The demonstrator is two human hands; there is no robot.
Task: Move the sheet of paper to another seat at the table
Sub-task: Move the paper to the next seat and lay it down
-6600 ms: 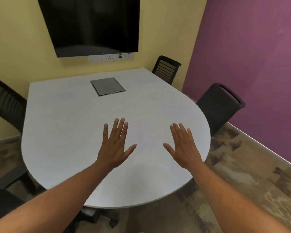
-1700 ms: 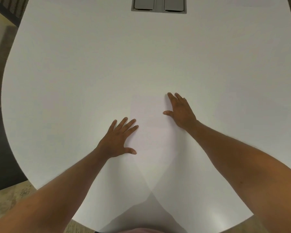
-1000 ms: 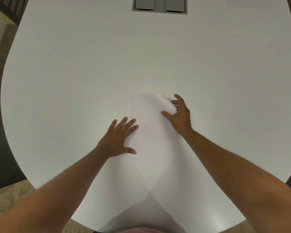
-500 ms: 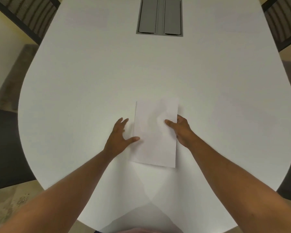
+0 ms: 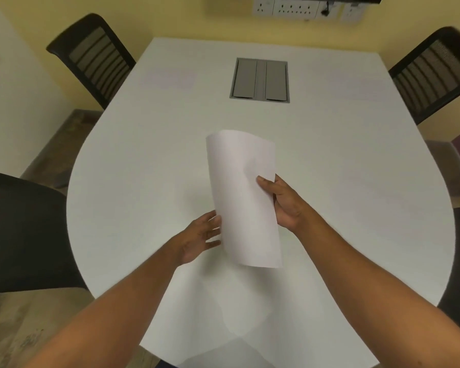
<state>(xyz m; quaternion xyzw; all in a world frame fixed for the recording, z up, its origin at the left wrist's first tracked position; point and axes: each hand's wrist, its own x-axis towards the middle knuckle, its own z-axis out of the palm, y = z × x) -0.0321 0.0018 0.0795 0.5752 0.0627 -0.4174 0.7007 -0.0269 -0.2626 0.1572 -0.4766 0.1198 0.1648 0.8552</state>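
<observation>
head view: sheet of paper point(image 5: 243, 197) was off the table point(image 5: 149, 160), held up over its near middle. right hand point(image 5: 283, 201) pinched the sheet's right edge, thumb on top, fingers behind, probably to carry the weight. left hand point(image 5: 199, 239) was spread and loose, fingertips at the lower left edge, touching or just beside it, hard to tell; looked like steadying, not gripping. paper was thin, plain white, blank on the visible face, bowed into a soft curve with the top edge arching away, likely floppy since it was held by one side only. table was smooth matte white with a rounded near end and a grey rectangular cable hatch point(image 5: 259, 80) set in further up. black mesh-back chairs, far left chair point(image 5: 93, 59) and far right chair point(image 5: 436, 73), looked like candidate seats. paper not yet at a new seat.
</observation>
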